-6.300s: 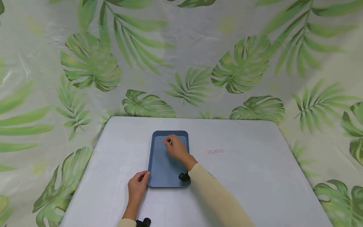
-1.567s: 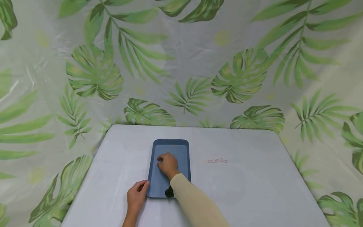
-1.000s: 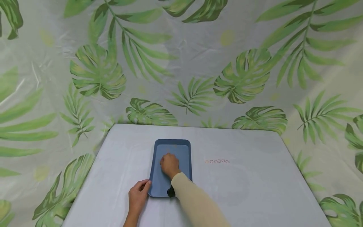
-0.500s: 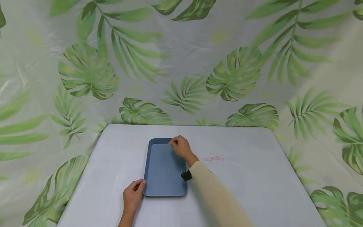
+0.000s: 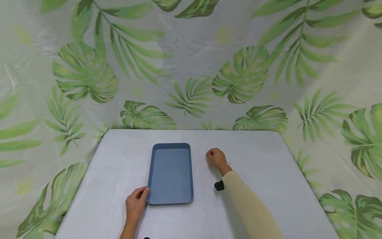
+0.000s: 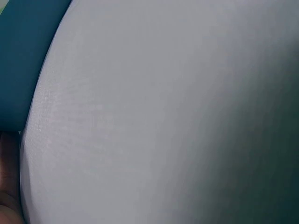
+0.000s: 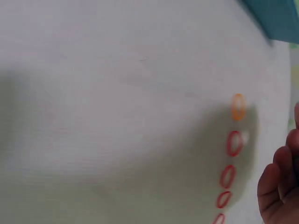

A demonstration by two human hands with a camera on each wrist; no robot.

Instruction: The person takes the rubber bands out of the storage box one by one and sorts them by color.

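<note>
My left hand (image 5: 135, 204) grips the near left corner of a blue tray (image 5: 191, 186), thumb on the rim. In the left wrist view only part of its fingers (image 6: 8, 163) shows against the tray's side. To the right of the tray, my right hand (image 5: 217, 158) is above the table with thumb and fingertips pinched together. A tiny orange rubber band seems to be between them, too small to see clearly. Below this hand lies a row of small rubber bands, mostly hidden in the head view. The right wrist view shows an orange band (image 7: 234, 107) and several red bands (image 7: 229, 143).
Faint orange bands (image 5: 174, 150) lie at the far end of the tray. A white cloth covers the table (image 5: 119, 159). Behind it hangs a leaf-patterned sheet (image 5: 191, 66). The tray's raised rim stands left of the right hand.
My right hand has left the tray and moved right, over the row of bands. That row has gained a red band since the oldest frame. My left hand stays at the tray's corner.
</note>
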